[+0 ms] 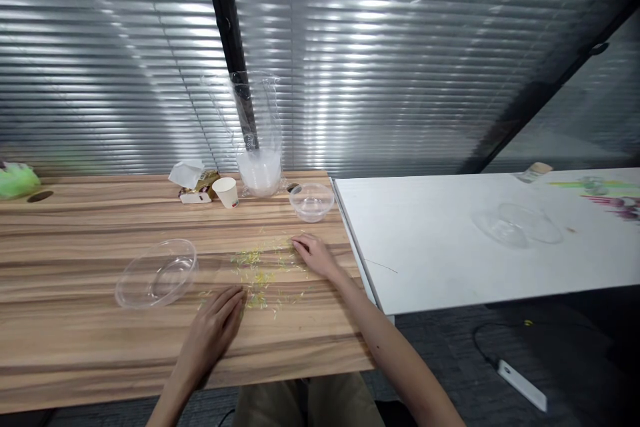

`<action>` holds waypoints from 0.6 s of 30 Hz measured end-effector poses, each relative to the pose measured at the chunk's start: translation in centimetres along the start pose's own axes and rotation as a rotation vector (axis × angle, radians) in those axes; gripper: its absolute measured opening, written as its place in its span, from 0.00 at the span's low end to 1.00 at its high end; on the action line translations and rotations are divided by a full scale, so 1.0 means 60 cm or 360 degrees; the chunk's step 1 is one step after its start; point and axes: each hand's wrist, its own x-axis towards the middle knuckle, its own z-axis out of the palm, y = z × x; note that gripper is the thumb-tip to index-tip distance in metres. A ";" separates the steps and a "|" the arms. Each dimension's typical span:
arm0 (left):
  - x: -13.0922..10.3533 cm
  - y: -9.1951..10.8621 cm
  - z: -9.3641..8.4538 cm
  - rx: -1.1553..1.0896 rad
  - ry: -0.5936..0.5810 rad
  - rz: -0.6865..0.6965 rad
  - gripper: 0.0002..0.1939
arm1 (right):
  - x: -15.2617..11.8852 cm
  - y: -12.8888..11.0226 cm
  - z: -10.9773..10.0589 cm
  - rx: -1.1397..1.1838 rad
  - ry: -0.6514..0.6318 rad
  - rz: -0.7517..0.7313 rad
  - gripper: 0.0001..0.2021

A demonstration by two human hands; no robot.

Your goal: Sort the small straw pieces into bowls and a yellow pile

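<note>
Small thin yellow and pale green pieces [259,279] lie scattered over the wood-grain table [75,340]. At their left edge is my left hand [217,320], its fingers bent and pressed together close to the tabletop. My right hand [315,255] rests at the upper right of the scatter, thumb and fingers drawn together. Anything between the fingertips of either hand is too small to make out. Just beyond the right hand stands a clear plastic bowl [311,207]. To the left of my left hand sits a larger clear plastic container [145,299].
Along the back stand a tissue box [197,197], a paper cup [227,193] and a clear bag of white bowls [261,173]. A white table [425,260] adjoins on the right, with clear lids [533,223] on it. A power strip [523,385] lies on the floor.
</note>
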 end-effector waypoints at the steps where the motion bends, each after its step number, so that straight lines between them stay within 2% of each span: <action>1: -0.001 -0.001 0.001 -0.0003 -0.0004 -0.0002 0.13 | 0.000 0.000 0.000 0.0001 0.0000 -0.0001 0.10; 18: -0.001 0.001 0.000 -0.0054 -0.0029 -0.0096 0.14 | 0.001 -0.002 -0.002 0.0023 -0.0010 0.0015 0.11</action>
